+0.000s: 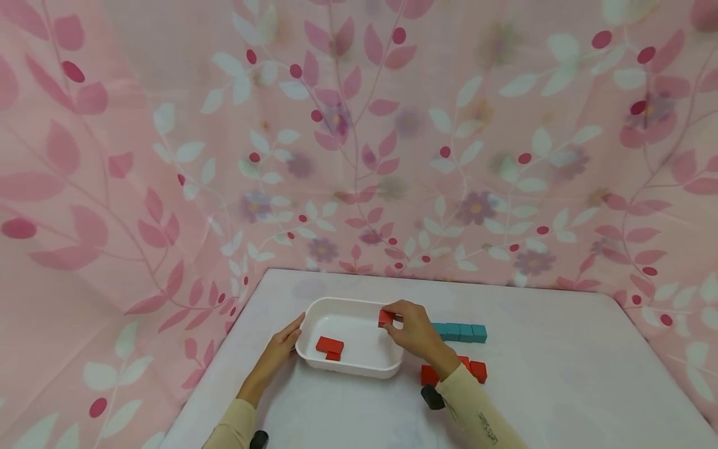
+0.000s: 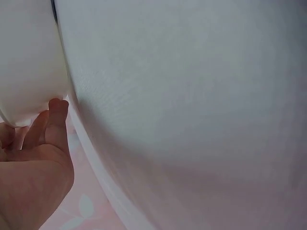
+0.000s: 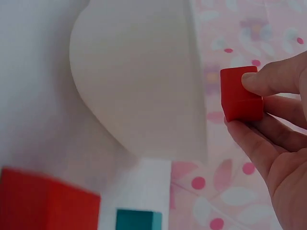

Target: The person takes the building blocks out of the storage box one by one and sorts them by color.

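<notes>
Between the thumb and fingers of my right hand (image 1: 415, 328) is a red block (image 1: 385, 318), held over the right end of a white plastic tray (image 1: 359, 373). In the right wrist view the pinched block (image 3: 240, 93) appears past the tray's rim. My left hand (image 1: 282, 344) grips the tray's left end, and in the left wrist view its fingertips (image 2: 58, 106) lie against the tray wall (image 2: 31, 62). Inside the tray, toward the left, lie a few red blocks (image 1: 330, 345).
Right of the tray, a row of teal blocks (image 1: 465, 333) stands behind my right hand. Nearer me are several red blocks (image 1: 478, 371), partly hidden by my right wrist. A white cloth covers the table (image 1: 561, 374), with a pink floral curtain (image 1: 359, 156) behind it.
</notes>
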Tool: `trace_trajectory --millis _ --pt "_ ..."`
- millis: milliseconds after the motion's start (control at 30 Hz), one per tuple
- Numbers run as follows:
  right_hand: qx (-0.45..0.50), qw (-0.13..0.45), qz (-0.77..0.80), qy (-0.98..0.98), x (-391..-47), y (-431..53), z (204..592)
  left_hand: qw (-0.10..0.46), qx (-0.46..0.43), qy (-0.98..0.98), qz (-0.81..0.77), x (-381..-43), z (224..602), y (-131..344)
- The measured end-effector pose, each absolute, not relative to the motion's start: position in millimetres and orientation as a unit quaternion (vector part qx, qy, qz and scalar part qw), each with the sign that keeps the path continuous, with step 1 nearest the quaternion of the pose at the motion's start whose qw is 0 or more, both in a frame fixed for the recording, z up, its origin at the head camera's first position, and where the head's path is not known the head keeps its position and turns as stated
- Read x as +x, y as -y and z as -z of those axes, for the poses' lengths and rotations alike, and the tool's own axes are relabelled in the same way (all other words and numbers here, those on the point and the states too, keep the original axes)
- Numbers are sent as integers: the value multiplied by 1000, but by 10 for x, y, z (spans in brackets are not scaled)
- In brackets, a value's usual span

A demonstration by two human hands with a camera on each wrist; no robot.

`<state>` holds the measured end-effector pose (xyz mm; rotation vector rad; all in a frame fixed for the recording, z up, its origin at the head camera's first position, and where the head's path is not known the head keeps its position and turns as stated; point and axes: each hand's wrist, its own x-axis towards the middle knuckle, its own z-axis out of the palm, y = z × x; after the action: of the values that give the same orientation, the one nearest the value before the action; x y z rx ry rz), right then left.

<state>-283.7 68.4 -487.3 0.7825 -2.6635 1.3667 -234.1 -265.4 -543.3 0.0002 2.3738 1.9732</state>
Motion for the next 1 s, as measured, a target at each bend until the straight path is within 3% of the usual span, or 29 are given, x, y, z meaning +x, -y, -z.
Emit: trace_trajectory --millis 367,700,1000 --pt "237 70 -400 883 -2645 -1156 4692 29 -9 -770 -638 -2353 5444 2646" --pt "214 54 -392 893 -2467 -1669 4805 23 -7 -771 -636 -2357 5452 2649" --pt "208 74 -372 902 -2357 -2111 4952 28 -12 -771 -636 -2373 5465 2649"
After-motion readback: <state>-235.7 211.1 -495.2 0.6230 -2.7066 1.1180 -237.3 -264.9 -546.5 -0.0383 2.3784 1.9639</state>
